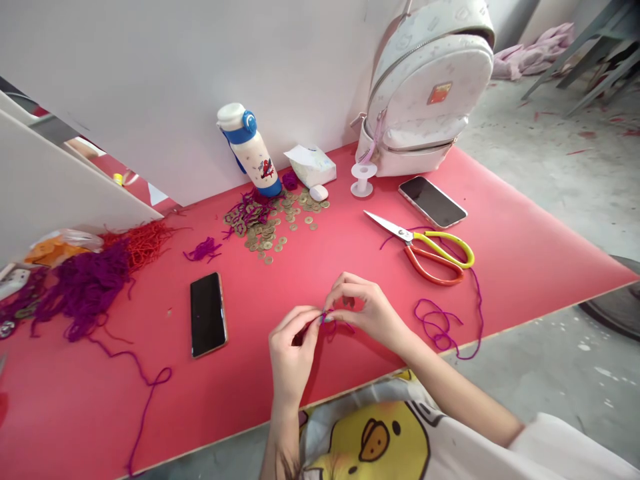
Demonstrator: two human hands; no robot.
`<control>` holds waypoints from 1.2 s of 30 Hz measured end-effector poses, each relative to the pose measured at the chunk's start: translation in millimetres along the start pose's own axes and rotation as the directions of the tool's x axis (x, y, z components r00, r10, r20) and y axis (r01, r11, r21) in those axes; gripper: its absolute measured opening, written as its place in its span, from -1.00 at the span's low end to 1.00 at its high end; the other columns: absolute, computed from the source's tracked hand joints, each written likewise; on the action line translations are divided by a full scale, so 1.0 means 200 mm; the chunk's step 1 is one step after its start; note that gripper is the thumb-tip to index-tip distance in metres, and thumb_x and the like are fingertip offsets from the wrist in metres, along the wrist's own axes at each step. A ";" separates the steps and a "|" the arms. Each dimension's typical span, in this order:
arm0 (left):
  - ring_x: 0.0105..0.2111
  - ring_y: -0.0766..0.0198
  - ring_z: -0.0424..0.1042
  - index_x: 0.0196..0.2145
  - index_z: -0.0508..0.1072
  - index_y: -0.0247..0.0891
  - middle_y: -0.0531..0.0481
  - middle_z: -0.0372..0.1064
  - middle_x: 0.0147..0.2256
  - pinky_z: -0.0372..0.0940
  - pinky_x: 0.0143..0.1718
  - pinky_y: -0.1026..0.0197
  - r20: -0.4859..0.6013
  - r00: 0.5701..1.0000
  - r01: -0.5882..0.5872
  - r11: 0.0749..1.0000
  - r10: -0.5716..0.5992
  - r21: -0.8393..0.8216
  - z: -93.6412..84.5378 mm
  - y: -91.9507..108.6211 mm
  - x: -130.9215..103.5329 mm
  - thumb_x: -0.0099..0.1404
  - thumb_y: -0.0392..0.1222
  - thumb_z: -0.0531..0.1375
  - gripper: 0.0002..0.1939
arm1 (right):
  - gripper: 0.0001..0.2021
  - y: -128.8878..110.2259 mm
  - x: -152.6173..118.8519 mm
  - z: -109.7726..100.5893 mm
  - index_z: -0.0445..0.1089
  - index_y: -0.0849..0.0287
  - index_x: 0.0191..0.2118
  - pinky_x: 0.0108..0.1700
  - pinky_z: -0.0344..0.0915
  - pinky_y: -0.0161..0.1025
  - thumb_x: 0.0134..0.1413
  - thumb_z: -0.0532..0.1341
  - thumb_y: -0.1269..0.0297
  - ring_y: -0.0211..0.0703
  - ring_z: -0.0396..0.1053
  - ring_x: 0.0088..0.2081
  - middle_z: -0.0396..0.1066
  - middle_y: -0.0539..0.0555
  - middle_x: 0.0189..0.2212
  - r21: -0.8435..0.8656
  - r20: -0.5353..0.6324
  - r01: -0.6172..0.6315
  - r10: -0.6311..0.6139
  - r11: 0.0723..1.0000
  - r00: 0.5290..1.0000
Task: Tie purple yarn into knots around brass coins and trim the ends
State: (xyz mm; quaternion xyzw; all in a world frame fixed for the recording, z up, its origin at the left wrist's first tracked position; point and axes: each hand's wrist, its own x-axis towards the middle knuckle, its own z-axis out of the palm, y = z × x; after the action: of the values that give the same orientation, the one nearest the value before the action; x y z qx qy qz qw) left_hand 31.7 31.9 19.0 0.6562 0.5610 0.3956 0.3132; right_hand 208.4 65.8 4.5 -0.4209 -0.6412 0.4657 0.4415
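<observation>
Both my hands meet over the near edge of the red table, fingertips together. Between thumb and forefinger my left hand [295,340] pinches a small piece of purple yarn [331,327]. My right hand [363,307] pinches the same yarn from the other side, and a short loop and tail hang below the fingers. Whether a coin is inside the pinch is hidden. Right of my hands lie scissors [425,248] with one yellow and one orange handle, blades apart. A loose purple strand [440,327] curls beside them, partly under the handles.
Holed coins [270,233] are scattered below a bottle [253,150]. Two phones lie flat, one at left [207,315] and one at right [433,201]. A white backpack [425,100], a spool [363,180] and a tissue pack [313,165] stand behind. Purple yarn [87,287] is heaped at left.
</observation>
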 end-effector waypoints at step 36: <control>-0.57 0.36 0.29 -0.46 0.63 -0.27 0.00 0.48 -0.48 0.22 -0.57 0.34 -0.106 0.933 0.300 0.908 -0.343 -0.293 -0.03 -0.12 0.01 0.12 -0.17 0.35 -0.88 | -0.87 -0.04 -0.02 -0.09 0.50 0.08 -0.19 -0.02 0.37 -0.07 0.26 0.25 0.19 0.03 0.32 0.05 0.32 0.19 0.03 -0.207 -0.196 0.029 -0.071 0.978 0.978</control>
State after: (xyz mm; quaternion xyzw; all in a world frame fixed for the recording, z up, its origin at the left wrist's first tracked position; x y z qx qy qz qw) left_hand 15.0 36.9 1.5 0.4724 0.6246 0.4614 0.4169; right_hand 225.5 65.1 14.5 -0.4926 -0.6476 0.3410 0.4708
